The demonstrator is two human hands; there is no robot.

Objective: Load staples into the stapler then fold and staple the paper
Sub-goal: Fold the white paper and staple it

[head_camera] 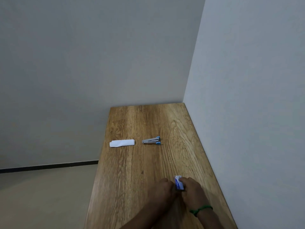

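Both hands, left [162,190] and right [192,190], pinch a staple box [179,182]; stapler [151,140] and folded paper [122,143] at twelve o'clock on bench [132,179].

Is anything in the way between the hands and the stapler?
No. Both hands, left and right, hold the small staple box near the table's front. Only bare wooden table lies between them and the stapler.
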